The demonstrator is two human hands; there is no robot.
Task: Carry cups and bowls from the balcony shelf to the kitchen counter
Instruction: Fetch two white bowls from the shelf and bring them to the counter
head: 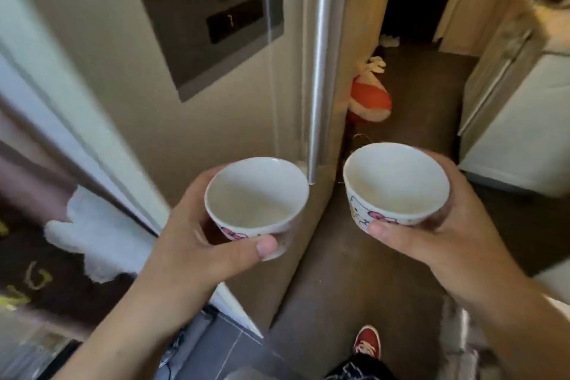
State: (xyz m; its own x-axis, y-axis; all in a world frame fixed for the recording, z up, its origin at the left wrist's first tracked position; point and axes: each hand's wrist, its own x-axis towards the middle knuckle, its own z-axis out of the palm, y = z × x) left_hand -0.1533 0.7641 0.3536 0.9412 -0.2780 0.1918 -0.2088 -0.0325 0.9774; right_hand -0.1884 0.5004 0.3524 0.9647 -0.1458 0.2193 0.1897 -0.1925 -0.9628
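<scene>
Carrying: two small white bowls, one per hand, mid-transit in a narrow passage; neither balcony shelf nor kitchen tabletop in view.
Left hand [197,244]: lower centre of frame; fingers clamped on left bowl [257,194], thumb pressed on near wall, remaining digits wrapped behind and under.
Right hand [444,225]: lower right of frame; fingers clamped on right bowl [396,183], thumb across near wall, palm cupping far side.
Bowl state: both upright, mouths up, rims roughly level; interiors appear empty, faint beige tint at bottom, contents not certain.
Key relation: bowls side by side, apart, not touching; right bowl slightly higher in frame and ahead toward the open floor [425,95]; left bowl just beside the lower end of the fridge handle [320,71], close to the fridge door [216,120]. Judged: left side has the tight clearance, so next move calls for swinging left bowl clear of the handle and heading up-frame along the corridor.
Axis: no long axis to speak of, round bowls, vertical axis held.
Markings: pink-bow cartoon cat print on both bowl walls, Hello Kitty in style; no lettering legible. Dark panel [216,25] on fridge door shows a faint mark, unreadable.
Obstacles: orange-and-white bag [370,99] on floor at centre right; red shoe [367,341] at bottom edge.
Risk: judged, rim knock against handle.
</scene>
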